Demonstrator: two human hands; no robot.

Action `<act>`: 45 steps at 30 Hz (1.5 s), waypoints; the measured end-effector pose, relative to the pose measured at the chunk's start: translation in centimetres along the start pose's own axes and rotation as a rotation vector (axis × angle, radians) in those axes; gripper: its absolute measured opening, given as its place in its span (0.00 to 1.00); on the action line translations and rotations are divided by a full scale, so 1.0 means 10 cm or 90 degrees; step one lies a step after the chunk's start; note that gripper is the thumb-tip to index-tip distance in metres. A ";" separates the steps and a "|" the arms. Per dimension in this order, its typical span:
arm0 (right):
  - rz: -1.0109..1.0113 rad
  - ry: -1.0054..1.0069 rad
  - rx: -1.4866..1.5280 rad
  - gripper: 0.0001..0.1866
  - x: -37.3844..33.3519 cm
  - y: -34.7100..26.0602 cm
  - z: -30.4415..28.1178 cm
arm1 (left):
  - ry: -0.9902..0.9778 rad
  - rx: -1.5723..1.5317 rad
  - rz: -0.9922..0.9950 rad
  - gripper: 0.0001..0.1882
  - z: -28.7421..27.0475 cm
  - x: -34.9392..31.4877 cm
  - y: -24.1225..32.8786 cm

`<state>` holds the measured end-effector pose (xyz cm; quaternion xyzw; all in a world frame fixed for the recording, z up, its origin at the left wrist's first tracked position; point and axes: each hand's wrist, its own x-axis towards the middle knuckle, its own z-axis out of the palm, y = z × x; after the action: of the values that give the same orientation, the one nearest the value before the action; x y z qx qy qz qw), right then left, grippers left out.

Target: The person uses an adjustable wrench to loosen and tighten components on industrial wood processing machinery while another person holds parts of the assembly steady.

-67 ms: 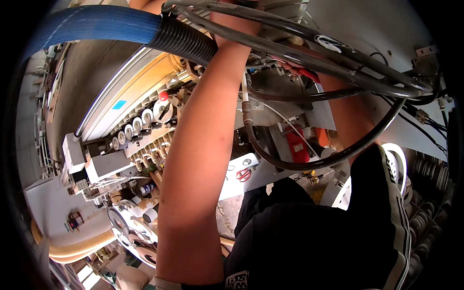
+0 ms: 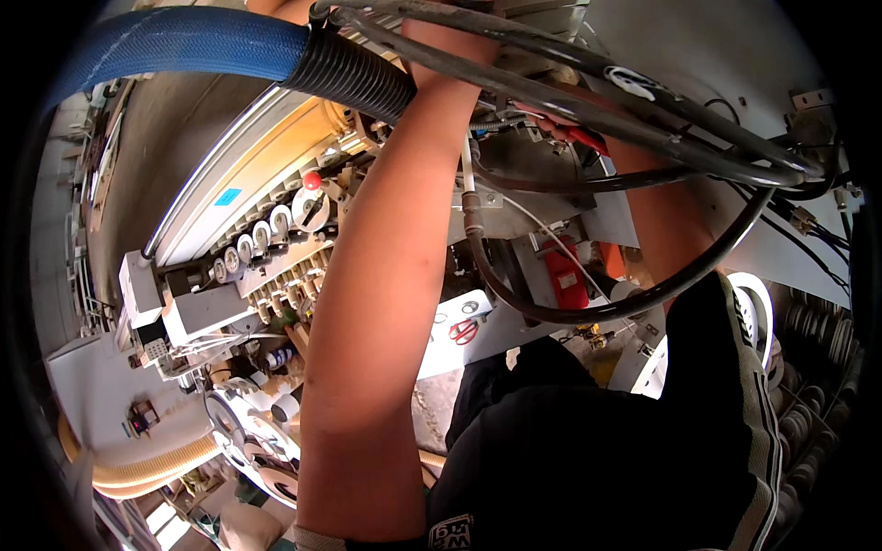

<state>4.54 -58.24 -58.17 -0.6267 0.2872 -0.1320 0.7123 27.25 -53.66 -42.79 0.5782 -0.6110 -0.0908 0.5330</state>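
My left forearm (image 2: 377, 266) reaches up across the middle to the top edge, passing behind black cables (image 2: 570, 110). My left hand's fingers do not show; only the wrist area (image 2: 450, 46) can be seen. Behind the cables, my right hand (image 2: 549, 121) is closed around a red-handled hand tool (image 2: 586, 140), whose working end is hidden. Small metal fittings and a thin ribbed conduit (image 2: 496, 124) are close to that hand. A black hose with a brown connector (image 2: 472, 216) loops beneath it.
A thick blue hose (image 2: 193, 44) with a black ribbed end crosses the upper left. Below it stands a machine with rollers (image 2: 262, 237) and a red knob (image 2: 312, 180). Grey panels (image 2: 707, 55) rise at right, and a red box (image 2: 565, 275) sits low in the middle.
The view has shifted very slightly. Both arms stay nearly in place, and the right hand still holds the red-handled tool.
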 end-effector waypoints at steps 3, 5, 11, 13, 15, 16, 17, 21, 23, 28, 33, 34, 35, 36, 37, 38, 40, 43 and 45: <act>-0.023 0.002 0.052 0.14 0.01 0.26 -0.15 | 0.048 -0.027 0.079 0.23 0.16 0.02 -0.08; -0.001 0.047 0.081 0.13 -0.07 0.40 -0.11 | 0.031 -0.043 0.087 0.22 0.21 0.04 -0.11; 0.110 0.441 0.303 0.19 0.29 -0.19 1.59 | 0.005 0.056 0.003 0.23 -0.03 0.03 -0.02; 0.125 0.495 0.342 0.18 0.33 -0.31 1.88 | -0.009 0.053 0.003 0.23 0.03 0.04 -0.01; 0.116 0.517 0.408 0.17 0.29 -0.28 2.03 | -0.018 0.049 0.003 0.23 0.06 0.04 0.01; 0.095 0.489 0.444 0.17 0.27 -0.24 2.07 | -0.019 0.050 0.004 0.23 0.05 0.05 0.00; 0.075 0.461 0.480 0.16 0.23 -0.21 2.10 | -0.020 0.052 0.002 0.24 0.04 0.04 -0.01; 0.166 0.427 0.421 0.14 -0.35 -0.16 1.99 | -0.024 0.052 -0.001 0.24 0.00 0.01 -0.02; 0.159 0.424 0.375 0.15 -0.62 -0.12 1.94 | -0.027 0.047 0.001 0.24 -0.02 0.01 -0.01; 0.186 0.453 0.306 0.17 -1.27 0.07 2.17 | -0.040 0.027 0.004 0.24 0.01 -0.05 -0.01; 0.222 0.408 0.311 0.18 -1.70 0.23 2.50 | -0.079 -0.127 -0.003 0.25 -0.10 -0.35 0.02; 0.222 0.409 0.325 0.18 -1.77 0.25 2.56 | -0.082 -0.221 -0.028 0.25 -0.21 -0.49 0.09; 0.219 0.401 0.336 0.19 -1.81 0.31 2.63 | -0.009 -0.377 -0.064 0.22 -0.31 -0.68 0.19; 0.221 0.400 0.349 0.19 -1.85 0.39 2.67 | -0.036 -0.353 -0.136 0.23 -0.61 -0.92 0.34; 0.209 0.399 0.349 0.19 -1.90 0.50 2.70 | -0.017 -0.384 -0.138 0.23 -0.81 -1.14 0.24; 0.226 0.405 0.337 0.20 -1.95 0.54 2.70 | 0.032 -0.385 -0.158 0.22 -0.96 -1.36 0.38; 0.259 0.391 0.310 0.20 -2.03 0.55 2.76 | 0.101 -0.405 -0.251 0.15 -1.32 -1.93 0.29; 0.290 0.381 0.299 0.21 -2.09 0.57 2.83 | 0.050 -0.282 -0.452 0.11 -1.60 -3.03 0.16; 0.304 0.391 0.347 0.23 -2.07 0.58 2.91 | -0.061 -0.215 -0.651 0.13 -1.66 -3.59 0.32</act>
<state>3.75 -22.06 -57.29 -0.2653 0.5752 -0.2146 0.7435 29.35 -15.49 -53.21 0.7030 -0.2524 -0.4620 0.4781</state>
